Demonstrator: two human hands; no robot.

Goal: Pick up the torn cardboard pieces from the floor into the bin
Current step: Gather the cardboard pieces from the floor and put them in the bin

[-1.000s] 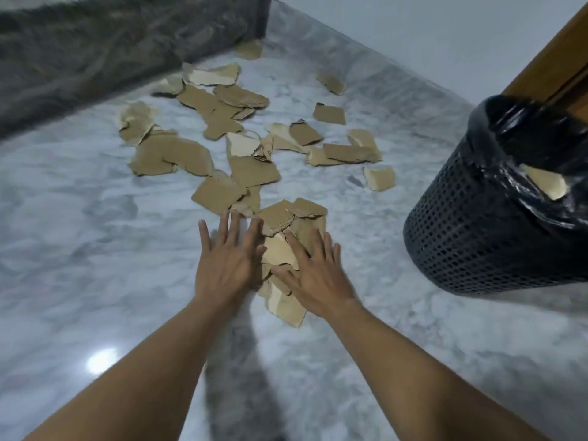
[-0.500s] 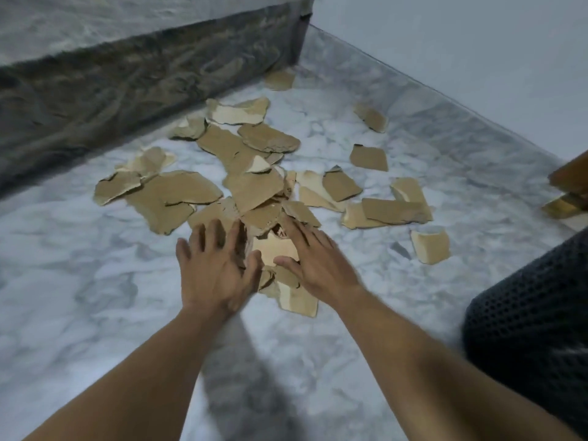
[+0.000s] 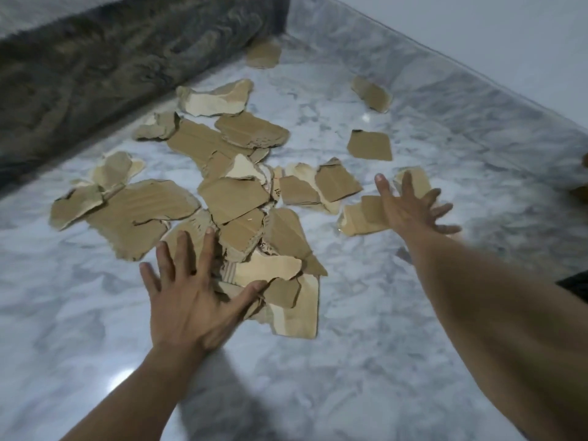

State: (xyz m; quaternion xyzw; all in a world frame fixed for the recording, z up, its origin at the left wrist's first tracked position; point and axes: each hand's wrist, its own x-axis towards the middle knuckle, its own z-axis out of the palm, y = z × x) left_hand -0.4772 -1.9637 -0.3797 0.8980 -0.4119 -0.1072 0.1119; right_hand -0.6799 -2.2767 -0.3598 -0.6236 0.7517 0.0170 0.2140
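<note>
Several torn brown cardboard pieces (image 3: 234, 198) lie scattered over the marble floor (image 3: 366, 313). My left hand (image 3: 191, 294) lies flat with fingers spread on the near edge of the central heap of pieces (image 3: 280, 272). My right hand (image 3: 410, 205) is stretched out to the right, fingers spread, over a separate small cluster of pieces (image 3: 359, 218); it holds nothing. Single pieces lie farther back (image 3: 369, 144), (image 3: 370, 93), (image 3: 264, 54). Only a dark sliver of the black bin (image 3: 572, 284) shows at the right edge.
A dark grey furry rug or cover (image 3: 95, 68) runs along the back left. A marble skirting and pale wall (image 3: 477, 36) close off the back right. A brown wooden object (image 3: 582, 189) peeks in at the right edge.
The view has swung left, so the bin has almost left the frame. My right hand has moved away from the central heap to the cluster on the right. My left hand stays on the heap.
</note>
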